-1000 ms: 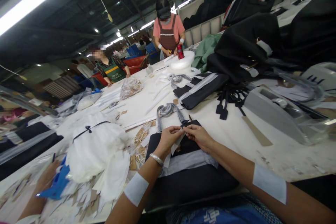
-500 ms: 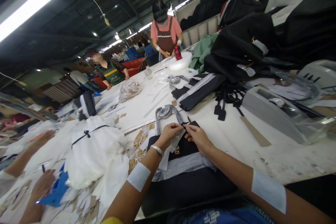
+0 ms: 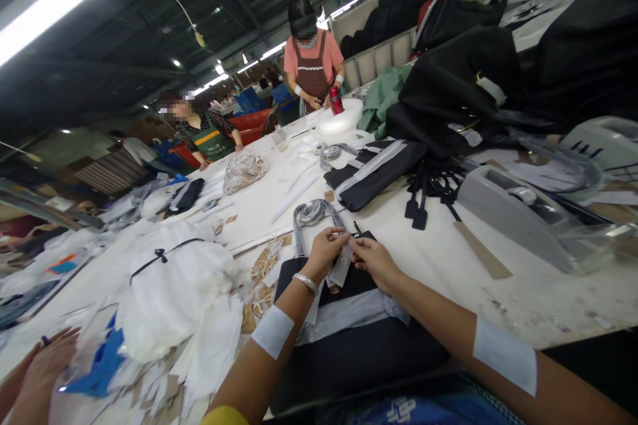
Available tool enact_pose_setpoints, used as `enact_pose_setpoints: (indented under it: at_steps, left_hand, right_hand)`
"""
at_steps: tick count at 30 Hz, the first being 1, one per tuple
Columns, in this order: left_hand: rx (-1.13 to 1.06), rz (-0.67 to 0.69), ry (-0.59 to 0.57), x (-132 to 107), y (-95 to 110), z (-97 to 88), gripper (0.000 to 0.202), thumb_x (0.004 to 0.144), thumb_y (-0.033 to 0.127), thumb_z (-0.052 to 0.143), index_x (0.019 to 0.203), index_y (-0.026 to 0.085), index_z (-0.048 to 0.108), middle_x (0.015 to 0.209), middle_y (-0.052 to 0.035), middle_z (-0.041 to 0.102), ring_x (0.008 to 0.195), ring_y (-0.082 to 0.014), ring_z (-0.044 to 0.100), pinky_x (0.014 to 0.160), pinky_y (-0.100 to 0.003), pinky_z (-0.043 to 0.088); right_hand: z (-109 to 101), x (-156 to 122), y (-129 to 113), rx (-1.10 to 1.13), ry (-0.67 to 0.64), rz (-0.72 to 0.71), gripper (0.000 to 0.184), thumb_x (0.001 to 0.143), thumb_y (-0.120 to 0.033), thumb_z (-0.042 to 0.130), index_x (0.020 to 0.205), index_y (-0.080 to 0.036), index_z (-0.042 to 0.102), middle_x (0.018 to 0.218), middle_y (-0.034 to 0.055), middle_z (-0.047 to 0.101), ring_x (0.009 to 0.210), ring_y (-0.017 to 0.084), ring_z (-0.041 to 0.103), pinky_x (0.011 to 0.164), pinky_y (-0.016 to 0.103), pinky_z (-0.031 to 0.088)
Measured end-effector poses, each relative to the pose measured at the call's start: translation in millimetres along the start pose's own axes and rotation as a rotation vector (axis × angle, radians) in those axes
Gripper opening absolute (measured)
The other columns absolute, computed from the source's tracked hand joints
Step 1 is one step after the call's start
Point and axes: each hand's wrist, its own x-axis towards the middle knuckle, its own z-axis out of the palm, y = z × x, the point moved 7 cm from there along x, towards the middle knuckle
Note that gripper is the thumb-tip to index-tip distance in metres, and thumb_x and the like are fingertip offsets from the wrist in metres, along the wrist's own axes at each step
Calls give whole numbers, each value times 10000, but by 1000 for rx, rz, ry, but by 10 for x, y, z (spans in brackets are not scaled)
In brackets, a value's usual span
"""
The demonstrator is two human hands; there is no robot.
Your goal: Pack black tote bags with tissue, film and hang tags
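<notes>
With the black bag (image 3: 359,352) as the clock's centre, a co-worker's hands (image 3: 50,358) lie at nine o'clock; half a second ago they were apart, and now they are close together. Nearer in is a blue object (image 3: 100,372), then a white bundle (image 3: 172,295) tied with a black cord, between nine and ten. Strung tags (image 3: 264,265) spread at ten, and a wrapped grey strap (image 3: 312,214) lies coiled at eleven.

The person's left hand (image 3: 323,254) works over the bag's top, near twelve. Its thumb and fingers look pinched on a translucent strip (image 3: 339,270), which now hangs more squarely between the two hands. The right hand (image 3: 376,262) meets it from one o'clock, fingertips drawn together near the strip's upper end; whether they grip it I cannot tell. The bag itself lies flat in front of the person, barely moved, so the handling seems to remain at this same small spot.

Beyond, at twelve, rests a second black bag (image 3: 361,189), with black tags (image 3: 421,212) at one and a grey dispenser (image 3: 518,226) at two.
</notes>
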Motion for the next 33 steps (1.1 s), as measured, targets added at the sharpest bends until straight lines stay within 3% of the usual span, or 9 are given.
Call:
enact_pose_setpoints:
  at_steps: [3,7,11,15,18,21,25,29,33]
  left_hand:
    - [9,-10,-1,-69,-58,-36,450,778,554,656,929,130,658,781,-52,667,637,-114,592,590,-222,449]
    - [61,-10,-21,-203,-168,-78,420,718,545,719,773,131,678,646,-26,638,555,-108,544,517,-207,389]
    - [50,6,16,-273,-251,-105,387,715,520,722,831,153,680,636,0,638,492,-95,496,476,-207,353]
    - [49,58,69,-303,-225,-102,383,731,496,706,909,157,692,685,-9,655,505,-109,508,489,-225,373]
    - [95,160,134,-358,-111,-123,254,739,388,714,861,166,717,738,-27,658,632,-136,549,600,-241,419]
    - [232,344,168,-452,59,-123,99,759,251,682,825,199,734,823,-41,649,798,-168,562,761,-268,423]
    - [541,576,145,-566,201,-43,157,835,192,581,888,230,723,887,-52,637,834,-184,572,779,-291,409]
    - [589,583,139,-591,194,-58,152,838,186,578,862,240,718,885,-46,626,828,-179,570,780,-280,413]
    - [328,388,131,-519,110,-189,105,811,292,645,821,226,726,870,-49,664,884,-196,588,838,-282,429]
  right_hand:
    - [-9,17,2,21,-1,3,101,816,-229,699,782,-150,647,651,-4,600,568,75,552,465,133,456]
    - [-10,17,-8,50,-6,11,126,770,-235,753,780,-154,658,672,-10,602,572,72,559,465,132,458]
    - [1,14,-7,67,-13,47,145,793,-269,744,833,-156,662,696,-5,615,535,63,556,447,136,458]
    - [11,41,17,57,-11,75,149,795,-259,742,773,-140,655,628,-7,598,489,62,540,421,137,447]
    - [1,65,32,51,13,70,171,771,-237,758,711,-136,634,584,-13,581,474,63,535,417,133,443]
    - [6,62,30,63,8,70,165,761,-206,759,696,-132,627,601,5,609,495,71,560,442,140,462]
    - [34,13,-7,90,-36,65,171,812,-245,721,714,-129,642,640,35,648,553,87,607,512,163,507]
    - [65,-28,-38,74,-77,22,197,775,-282,770,715,-127,664,669,45,668,598,100,630,562,178,531]
    - [58,-19,-31,39,-61,-26,178,709,-237,819,698,-130,677,647,24,656,581,82,607,567,162,524]
